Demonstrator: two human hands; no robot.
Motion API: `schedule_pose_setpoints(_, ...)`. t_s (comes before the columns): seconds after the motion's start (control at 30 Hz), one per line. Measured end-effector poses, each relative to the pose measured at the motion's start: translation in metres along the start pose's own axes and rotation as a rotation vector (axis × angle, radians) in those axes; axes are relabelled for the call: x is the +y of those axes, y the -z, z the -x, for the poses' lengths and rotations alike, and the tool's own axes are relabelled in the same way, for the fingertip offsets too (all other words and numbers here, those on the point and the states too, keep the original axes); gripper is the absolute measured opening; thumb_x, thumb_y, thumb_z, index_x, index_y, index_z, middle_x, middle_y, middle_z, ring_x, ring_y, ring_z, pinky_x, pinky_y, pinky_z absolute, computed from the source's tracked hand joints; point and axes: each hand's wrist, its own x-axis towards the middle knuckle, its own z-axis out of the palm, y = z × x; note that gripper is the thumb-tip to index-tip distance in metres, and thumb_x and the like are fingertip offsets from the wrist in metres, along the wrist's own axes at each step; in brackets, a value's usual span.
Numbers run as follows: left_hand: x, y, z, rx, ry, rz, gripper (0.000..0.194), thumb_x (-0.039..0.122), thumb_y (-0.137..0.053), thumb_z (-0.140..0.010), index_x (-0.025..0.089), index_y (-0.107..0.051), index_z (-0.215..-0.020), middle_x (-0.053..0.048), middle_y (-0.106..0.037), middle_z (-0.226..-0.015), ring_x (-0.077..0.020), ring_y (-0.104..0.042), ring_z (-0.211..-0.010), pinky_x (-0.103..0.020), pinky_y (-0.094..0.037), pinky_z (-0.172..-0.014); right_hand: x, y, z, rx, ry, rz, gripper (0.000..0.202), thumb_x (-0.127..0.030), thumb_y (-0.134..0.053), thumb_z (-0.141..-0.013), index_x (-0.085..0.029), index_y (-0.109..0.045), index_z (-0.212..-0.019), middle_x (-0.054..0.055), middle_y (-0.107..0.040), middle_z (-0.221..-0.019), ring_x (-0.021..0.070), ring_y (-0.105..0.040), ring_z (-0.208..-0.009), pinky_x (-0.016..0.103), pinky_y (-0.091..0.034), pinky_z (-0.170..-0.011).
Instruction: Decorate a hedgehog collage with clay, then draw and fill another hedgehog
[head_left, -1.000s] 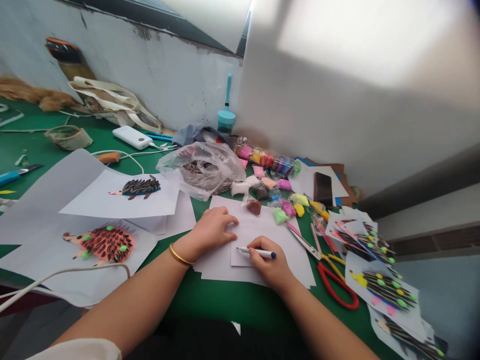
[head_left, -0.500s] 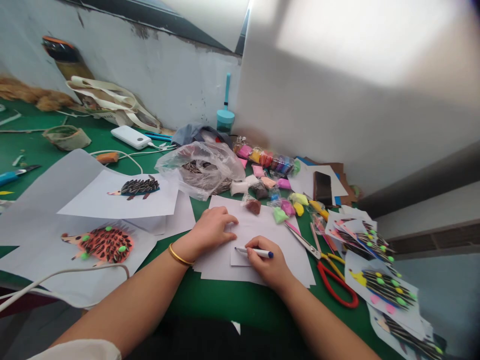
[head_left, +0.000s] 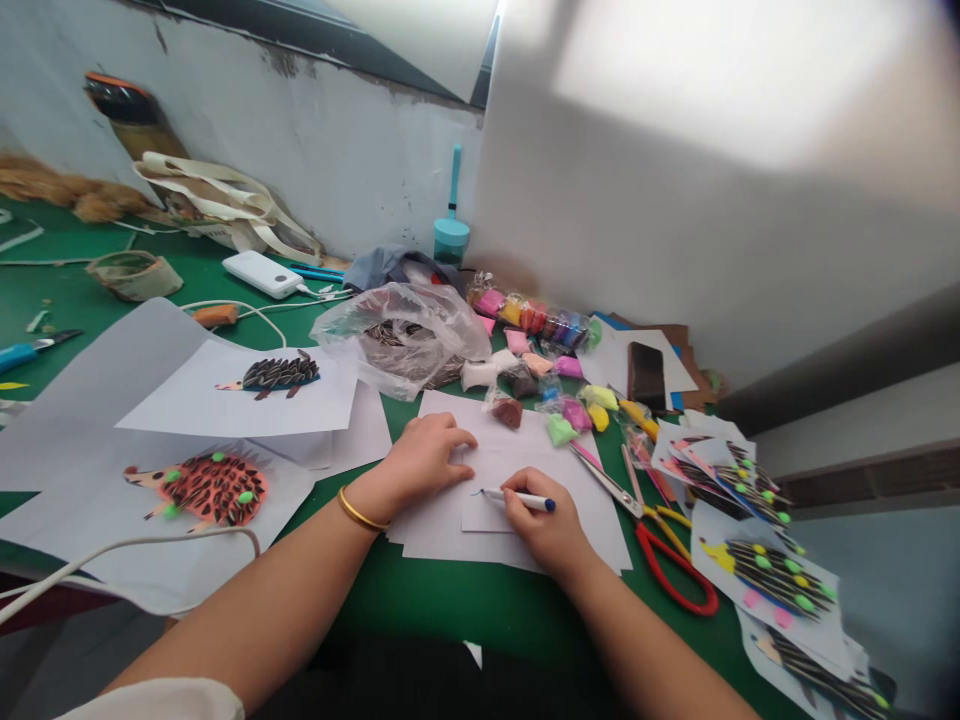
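Observation:
My right hand grips a white marker pen with a blue end, its tip on a small white paper. A short blue line shows at the tip. The small paper lies on a stack of larger white sheets. My left hand rests on the sheets just left of the pen, fingers apart and holding nothing; a gold bangle circles its wrist. To the right of the sheets lie red-handled scissors.
Left are hedgehog pictures covered in seeds; more hedgehog cards pile up at right. Behind the sheets sit a plastic bag of seeds and coloured clay packets. A phone, a power bank and a white cable lie around.
My right hand has moved slightly right with the marker pen, and a short blue line now shows on the paper. My left hand stays in place.

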Motion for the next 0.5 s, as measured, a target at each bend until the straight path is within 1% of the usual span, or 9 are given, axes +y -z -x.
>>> schedule_pose_setpoints(0.33, 0.0006, 0.0003, -0.0002, -0.004, 0.003, 0.006, 0.038, 0.043, -0.076, -0.074, 0.031, -0.07, -0.109, -0.003, -0.058, -0.097, -0.0245, -0.057, -0.101, -0.036, -0.041, -0.088, 0.0054, 0.0019, -0.0026, 0.059, -0.035, 0.024, 0.012, -0.028, -0.055, -0.084, -0.022, -0.064, -0.081, 0.001, -0.067, -0.074, 0.0171, -0.06, -0.068, 0.027, -0.045, -0.063)
schedule_pose_setpoints(0.5, -0.0004, -0.0003, 0.0002, 0.003, -0.009, 0.002, 0.037, 0.043, -0.075, -0.075, 0.031, -0.07, -0.109, -0.003, -0.059, -0.099, -0.0248, -0.057, -0.103, -0.036, -0.041, -0.088, 0.0054, 0.003, -0.0004, 0.068, 0.002, 0.015, 0.012, -0.028, -0.055, -0.085, -0.021, -0.064, -0.082, 0.001, -0.067, -0.075, 0.0169, -0.06, -0.068, 0.027, -0.045, -0.063)
